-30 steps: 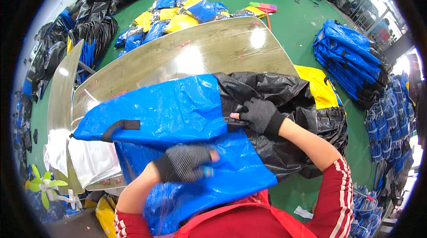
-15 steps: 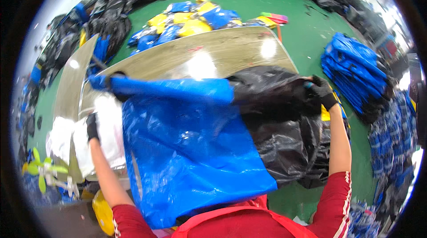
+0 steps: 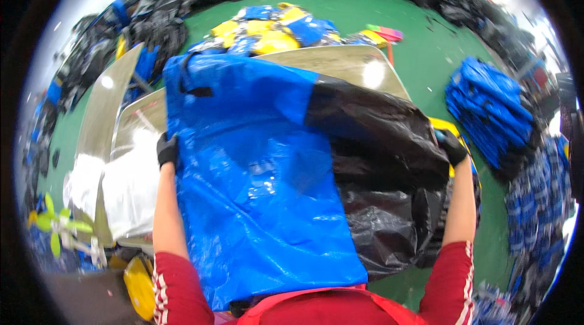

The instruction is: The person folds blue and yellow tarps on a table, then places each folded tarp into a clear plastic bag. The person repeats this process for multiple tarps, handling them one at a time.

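Observation:
A large, glossy blue-and-black plastic sheet (image 3: 261,173) spreads over the table in front of me and hangs down toward my body. Its left part is blue, its right part black, and a black strap (image 3: 196,86) shows near the far left corner. At the left edge of the blue part, my left hand (image 3: 167,149) in a black glove is closed on the sheet's border. My right hand (image 3: 452,147), also gloved, grips the outer right edge of the black part; its fingertips are partly hidden. The far portion of the sheet is raised and rounded.
A wood-patterned table (image 3: 359,66) lies under the sheet, with white material (image 3: 131,194) at its left. Blue-and-yellow bundles (image 3: 267,30) lie on the green floor beyond. A blue stack (image 3: 490,109) stands at right, a green-bladed fan (image 3: 55,223) at left.
The far blue fold has swung up and away, covering more of the table. My left hand has moved right from the white material onto the sheet's edge; my right hand has come slightly nearer.

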